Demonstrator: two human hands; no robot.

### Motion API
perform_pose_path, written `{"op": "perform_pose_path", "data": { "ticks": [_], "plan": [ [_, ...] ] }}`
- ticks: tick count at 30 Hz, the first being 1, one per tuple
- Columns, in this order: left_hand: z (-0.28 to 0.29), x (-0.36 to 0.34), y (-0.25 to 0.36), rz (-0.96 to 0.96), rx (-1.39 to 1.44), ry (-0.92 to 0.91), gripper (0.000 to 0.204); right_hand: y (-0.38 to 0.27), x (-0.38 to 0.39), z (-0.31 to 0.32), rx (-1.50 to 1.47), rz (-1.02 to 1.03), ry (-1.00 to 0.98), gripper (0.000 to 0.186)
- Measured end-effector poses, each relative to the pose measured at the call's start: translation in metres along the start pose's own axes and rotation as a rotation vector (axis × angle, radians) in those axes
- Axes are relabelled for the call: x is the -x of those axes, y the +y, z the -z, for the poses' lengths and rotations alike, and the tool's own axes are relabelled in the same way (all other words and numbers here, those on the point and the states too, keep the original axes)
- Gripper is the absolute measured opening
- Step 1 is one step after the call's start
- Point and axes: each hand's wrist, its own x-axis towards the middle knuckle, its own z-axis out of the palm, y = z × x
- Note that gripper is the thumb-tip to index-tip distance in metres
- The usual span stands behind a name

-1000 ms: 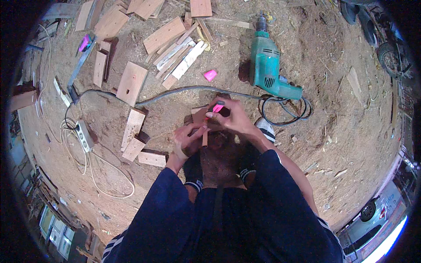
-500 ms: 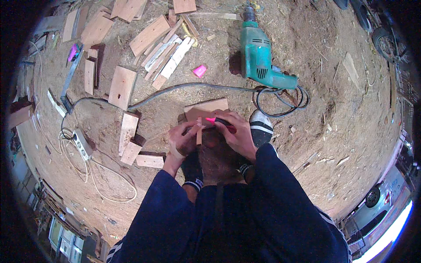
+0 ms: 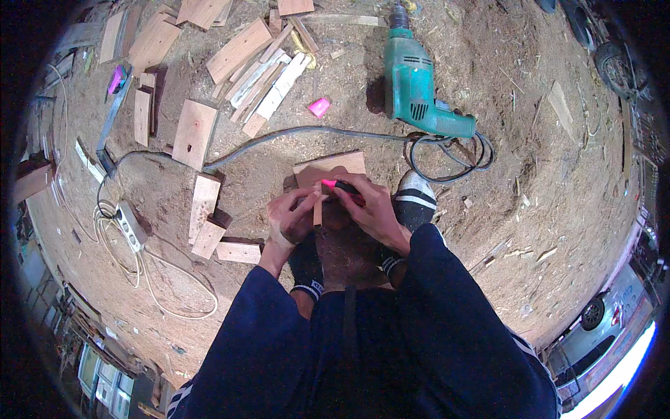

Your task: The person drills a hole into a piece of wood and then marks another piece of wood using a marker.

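My left hand [image 3: 291, 215] is closed on a narrow wooden strip [image 3: 318, 213], held upright with its edge toward me. In my right hand [image 3: 373, 213] sits a dark-bodied marker [image 3: 345, 187] with a bright pink tip, which meets or nearly meets the strip's upper end. Beneath both hands lies a larger wooden board [image 3: 349, 165] on the ground between my feet; its near part is in shadow. A pink cap [image 3: 319, 107] rests on the dirt ahead.
A green corded drill [image 3: 412, 84] lies ahead to the right, its black cable [image 3: 307, 130] running left to a white power strip [image 3: 131, 225]. Wooden blocks [image 3: 194, 136] and stacked slats [image 3: 279, 91] are scattered ahead and left. My shoe [image 3: 414, 199] stands close on the right.
The marker's pink tip has shifted slightly left and up, closer to the strip's upper end. Both hands keep their holds.
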Motion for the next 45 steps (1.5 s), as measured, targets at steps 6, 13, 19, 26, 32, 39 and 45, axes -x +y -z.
{"op": "perform_pose_path", "data": {
  "ticks": [6, 13, 19, 26, 32, 39, 45],
  "plan": [
    [0.001, -0.002, 0.002, 0.019, 0.015, -0.013, 0.031, 0.005, 0.001, -0.003, 0.014, -0.002, 0.008, 0.034],
    [0.002, 0.000, 0.000, -0.027, -0.019, -0.008, 0.045, 0.006, -0.001, -0.006, 0.032, 0.048, 0.006, 0.036],
    [0.000, 0.000, -0.002, -0.037, -0.015, 0.001, 0.045, 0.012, -0.002, -0.005, 0.098, 0.090, -0.025, 0.031],
    [0.001, 0.001, -0.003, -0.024, -0.023, -0.019, 0.041, 0.012, 0.001, -0.007, 0.059, 0.078, 0.078, 0.030],
    [0.000, 0.000, -0.002, -0.018, 0.002, -0.024, 0.044, 0.013, -0.001, -0.008, 0.033, 0.051, 0.094, 0.029],
    [0.002, 0.002, -0.001, 0.005, -0.013, -0.045, 0.049, 0.014, -0.002, -0.010, 0.056, 0.119, 0.081, 0.030],
    [0.000, 0.004, -0.005, -0.015, -0.043, -0.039, 0.049, 0.014, 0.002, -0.011, 0.015, 0.070, 0.099, 0.029]
  ]
}}
